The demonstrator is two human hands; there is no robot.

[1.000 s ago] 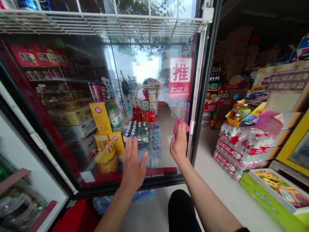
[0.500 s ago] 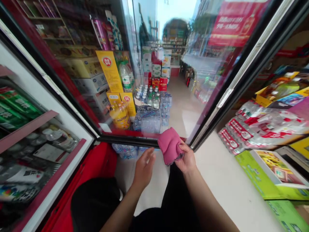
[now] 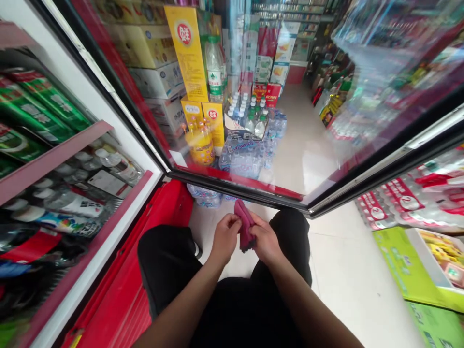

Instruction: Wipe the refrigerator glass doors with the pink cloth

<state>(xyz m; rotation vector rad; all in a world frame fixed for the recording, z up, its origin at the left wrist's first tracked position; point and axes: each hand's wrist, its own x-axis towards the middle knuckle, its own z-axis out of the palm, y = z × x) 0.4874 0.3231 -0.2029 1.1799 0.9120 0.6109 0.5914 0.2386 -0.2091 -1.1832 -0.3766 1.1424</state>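
A folded pink-purple cloth (image 3: 246,228) with a dark frayed lower edge is held upright between my hands, low in front of my body. My right hand (image 3: 267,238) grips its right side, thumb across the front. My left hand (image 3: 225,238) has its fingertips pinched together at the cloth's left edge. Just beyond the hands stands the glass door (image 3: 290,159) of a drinks fridge, swung open, its black lower frame (image 3: 232,187) a short way above the cloth. Part of the cloth is hidden behind my fingers.
On the left, the fridge shelves hold green cans (image 3: 39,104) and bottles (image 3: 78,203) above a red base (image 3: 123,285). To the right are shrink-wrapped bottle packs (image 3: 406,198) and green boxes (image 3: 402,266). Bottled water and yellow cartons (image 3: 186,53) show through the glass.
My left hand has come over to the cloth and now pinches its edge. The cloth is turned narrower and held more upright. The view has tilted downward, showing more of my legs.
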